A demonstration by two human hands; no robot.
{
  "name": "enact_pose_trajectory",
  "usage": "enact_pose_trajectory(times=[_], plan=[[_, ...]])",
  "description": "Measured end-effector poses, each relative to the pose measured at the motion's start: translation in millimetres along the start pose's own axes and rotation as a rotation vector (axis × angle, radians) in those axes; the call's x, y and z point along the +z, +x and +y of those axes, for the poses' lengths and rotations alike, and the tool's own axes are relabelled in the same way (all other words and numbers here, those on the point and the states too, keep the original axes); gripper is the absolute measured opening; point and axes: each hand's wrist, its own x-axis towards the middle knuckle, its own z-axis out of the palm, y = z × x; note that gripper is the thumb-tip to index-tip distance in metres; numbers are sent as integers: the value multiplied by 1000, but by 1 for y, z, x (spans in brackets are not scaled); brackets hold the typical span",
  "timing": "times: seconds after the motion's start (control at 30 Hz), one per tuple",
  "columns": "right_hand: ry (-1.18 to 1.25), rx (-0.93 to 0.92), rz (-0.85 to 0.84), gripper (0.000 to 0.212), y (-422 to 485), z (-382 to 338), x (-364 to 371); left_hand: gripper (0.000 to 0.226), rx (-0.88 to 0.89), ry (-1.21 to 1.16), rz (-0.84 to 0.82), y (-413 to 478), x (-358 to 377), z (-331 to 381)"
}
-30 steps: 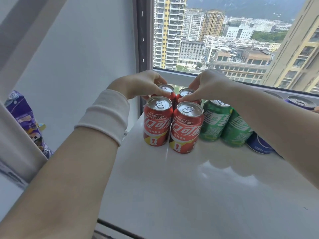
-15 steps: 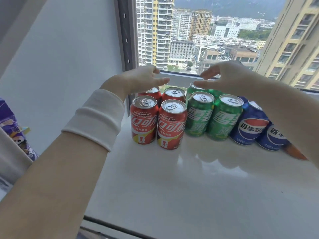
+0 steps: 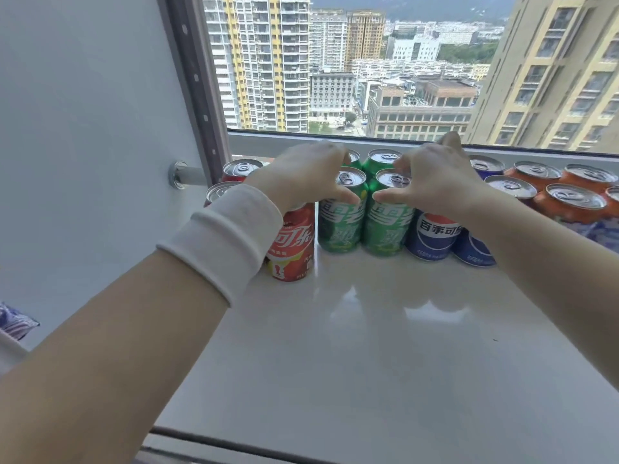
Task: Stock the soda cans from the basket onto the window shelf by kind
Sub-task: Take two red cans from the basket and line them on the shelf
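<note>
Both hands on the green cans point(image 3: 341, 226) in a sorted row on a window shelf point(image 3: 368, 346).

Ranged along the shelf's far edge from 9 to 3 o'clock, two deep and upright: red cans point(image 3: 293, 242), green cans, blue cans point(image 3: 432, 236), orange cans point(image 3: 569, 204), each kind grouped together. At 12 o'clock, left hand point(image 3: 304, 177) curled round one front green can, fingers over its rim, thumb on its side; right hand point(image 3: 435, 179) grasping the neighbour likewise. No basket in view, so impossible to tell whether any cans await. Seemingly near the end: sorting done for everything visible, probably only squaring up the green group left.
</note>
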Motion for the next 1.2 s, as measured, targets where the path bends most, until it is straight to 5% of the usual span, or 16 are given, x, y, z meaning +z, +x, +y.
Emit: enact_pose_trajectory(times=[0.53, 1.1, 1.2], plan=[[284, -97, -3, 68, -36, 5, -12, 62, 31, -12, -115, -25, -15, 11], [252, -182, -58, 75, -36, 14, -13, 62, 32, -4, -192, -33, -25, 15], [426, -153, -45, 70, -19, 19, -18, 58, 20, -70, -87, -15, -27, 10]])
